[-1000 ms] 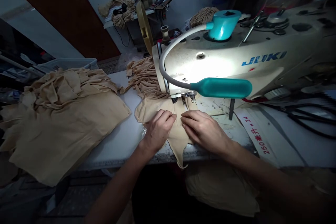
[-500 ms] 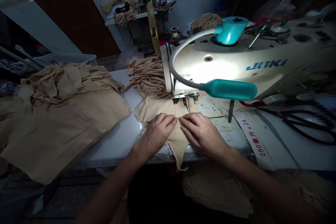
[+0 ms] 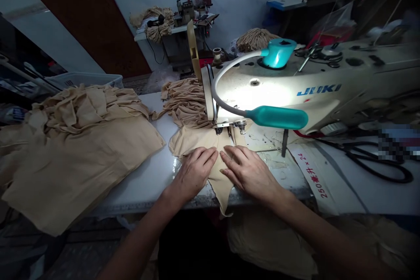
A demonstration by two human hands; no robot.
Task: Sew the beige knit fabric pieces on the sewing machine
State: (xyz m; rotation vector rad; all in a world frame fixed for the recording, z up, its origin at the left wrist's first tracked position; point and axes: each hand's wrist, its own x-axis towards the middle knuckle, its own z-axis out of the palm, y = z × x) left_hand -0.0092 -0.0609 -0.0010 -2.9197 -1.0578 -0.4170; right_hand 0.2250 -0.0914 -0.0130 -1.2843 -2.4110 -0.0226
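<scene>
A beige cloth piece (image 3: 220,183) lies under the needle area of the sewing machine (image 3: 243,83), its pointed end hanging over the table's front edge. My left hand (image 3: 197,168) presses on the cloth just in front of the presser foot (image 3: 218,131), fingers close together at a fold. To the right, my right hand (image 3: 247,168) rests its fingertips on the same cloth, thumb parted from the index finger. A narrow strip of cloth separates the two hands. Whatever lies beneath the fingers is hidden. A teal lamp (image 3: 280,117) lights the machine's head.
Left of the machine, stacked beige cloth (image 3: 82,153) overhangs the table (image 3: 138,188). Gathered cloth pieces (image 3: 187,100) lie behind the needle area. Black-handled scissors (image 3: 377,162) rest at the right beside a printed white strip (image 3: 313,175). A plastic bin (image 3: 108,80) stands behind the stack.
My right fingers have loosened a little, with the thumb and index finger wider apart. Both hands stay at nearly the same spot on the cloth. The camera view has shifted slightly.
</scene>
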